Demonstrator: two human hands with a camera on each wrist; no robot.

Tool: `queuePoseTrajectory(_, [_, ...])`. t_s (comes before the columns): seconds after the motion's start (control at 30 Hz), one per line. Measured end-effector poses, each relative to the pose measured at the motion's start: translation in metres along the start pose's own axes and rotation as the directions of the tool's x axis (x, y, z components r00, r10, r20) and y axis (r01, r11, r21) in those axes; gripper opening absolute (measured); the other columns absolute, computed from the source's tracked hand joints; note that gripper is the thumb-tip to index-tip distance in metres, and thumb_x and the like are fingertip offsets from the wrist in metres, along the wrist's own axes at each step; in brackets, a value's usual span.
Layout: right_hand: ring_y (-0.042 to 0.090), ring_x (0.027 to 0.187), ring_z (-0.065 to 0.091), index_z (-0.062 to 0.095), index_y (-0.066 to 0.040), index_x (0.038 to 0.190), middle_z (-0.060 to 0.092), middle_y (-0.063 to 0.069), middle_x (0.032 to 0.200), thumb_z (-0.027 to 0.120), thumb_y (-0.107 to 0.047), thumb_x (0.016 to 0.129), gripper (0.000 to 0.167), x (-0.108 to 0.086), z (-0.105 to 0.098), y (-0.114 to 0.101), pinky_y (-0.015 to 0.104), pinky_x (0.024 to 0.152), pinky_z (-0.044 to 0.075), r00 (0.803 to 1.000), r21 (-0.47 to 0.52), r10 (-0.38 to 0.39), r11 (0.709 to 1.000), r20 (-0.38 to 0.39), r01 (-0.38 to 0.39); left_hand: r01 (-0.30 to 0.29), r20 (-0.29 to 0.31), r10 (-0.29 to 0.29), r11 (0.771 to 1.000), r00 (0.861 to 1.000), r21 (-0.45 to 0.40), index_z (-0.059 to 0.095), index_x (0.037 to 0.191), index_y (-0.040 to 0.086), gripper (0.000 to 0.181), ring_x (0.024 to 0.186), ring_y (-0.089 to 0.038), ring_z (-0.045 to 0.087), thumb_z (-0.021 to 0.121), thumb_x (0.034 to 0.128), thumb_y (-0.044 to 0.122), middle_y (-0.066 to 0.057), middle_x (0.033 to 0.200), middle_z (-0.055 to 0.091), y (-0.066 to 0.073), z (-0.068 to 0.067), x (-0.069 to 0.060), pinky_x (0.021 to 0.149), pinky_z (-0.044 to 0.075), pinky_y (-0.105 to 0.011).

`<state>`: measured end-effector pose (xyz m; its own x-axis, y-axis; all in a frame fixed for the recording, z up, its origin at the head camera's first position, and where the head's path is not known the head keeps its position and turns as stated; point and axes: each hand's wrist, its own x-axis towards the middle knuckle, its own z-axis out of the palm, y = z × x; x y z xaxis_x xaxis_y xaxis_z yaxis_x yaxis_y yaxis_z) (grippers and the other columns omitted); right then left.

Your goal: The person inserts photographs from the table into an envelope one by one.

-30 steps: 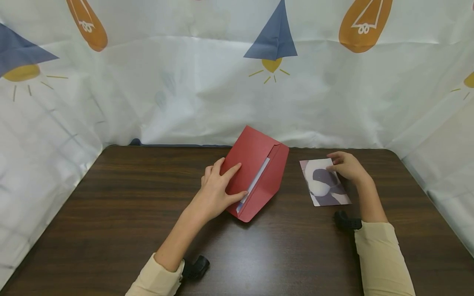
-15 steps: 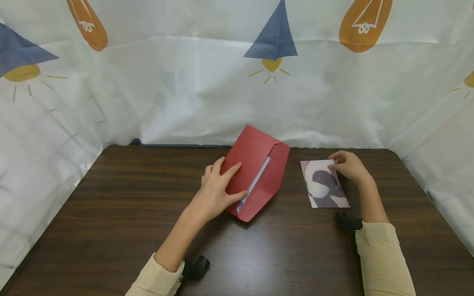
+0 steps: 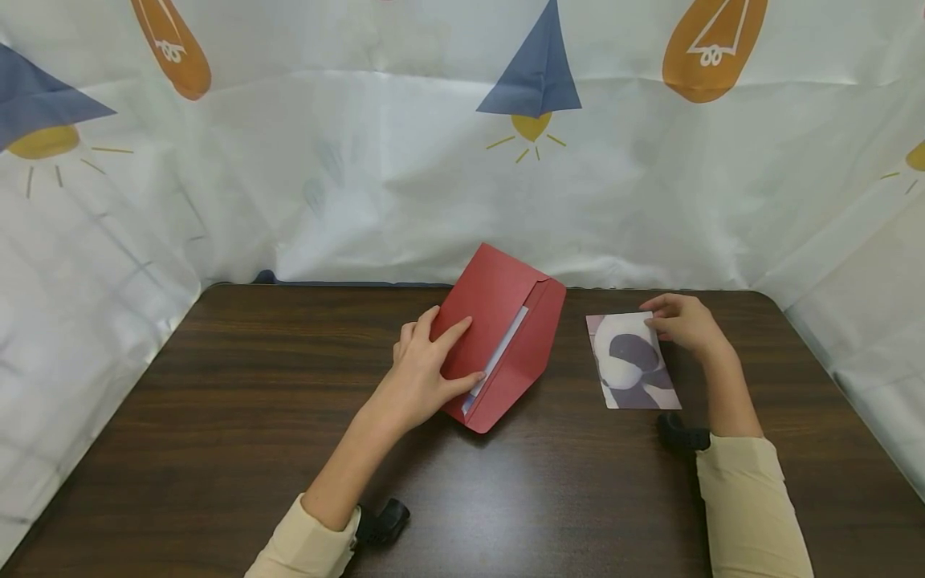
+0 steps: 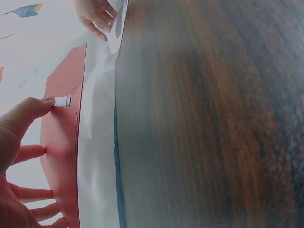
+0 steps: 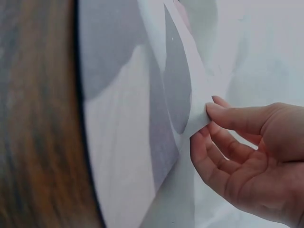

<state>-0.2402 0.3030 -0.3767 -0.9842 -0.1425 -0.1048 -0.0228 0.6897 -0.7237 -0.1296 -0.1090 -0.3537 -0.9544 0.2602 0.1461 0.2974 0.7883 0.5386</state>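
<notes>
Patterned card (image 3: 632, 353) had swung its near end slightly toward the red envelope (image 3: 491, 317). On my feeds, the right hand (image 3: 682, 325) pinched the card's far corner, the one away from the envelope; the left hand (image 3: 419, 373) gripped the envelope, thumb at its slot. Card sat right of the envelope, apart, flap side, right hand nearer; its long axis ran less slanted than the slot.
</notes>
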Motion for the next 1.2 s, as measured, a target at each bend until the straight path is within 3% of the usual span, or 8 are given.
queuePoseTrajectory(0.3, [0.015,0.088,0.067,0.060,0.016,0.132,0.068,0.029,0.111,0.062,-0.002,0.103,0.034,-0.005,-0.004,-0.005,0.023,0.072,0.058,1.000,0.015,0.009,1.000,-0.004,-0.008,0.006,-0.002,-0.006,1.000,1.000,0.001,0.053,0.156,0.014,0.075,0.144,-0.045,0.033,0.084,0.0909,0.034,-0.026,0.166,0.029,0.000,0.001,0.001,0.111,0.038,-0.067])
queuePoseTrajectory(1.2, [0.009,0.082,0.069,0.060,0.013,0.131,0.064,0.037,0.126,0.057,-0.010,0.108,0.032,-0.014,-0.010,-0.024,0.025,0.074,0.060,1.000,0.008,-0.010,1.000,-0.022,0.010,0.014,0.001,-0.014,1.000,1.000,0.005,0.052,0.156,0.014,0.075,0.144,-0.045,0.032,0.084,0.0903,0.032,-0.027,0.166,0.028,-0.003,0.000,0.002,0.108,0.044,-0.064])
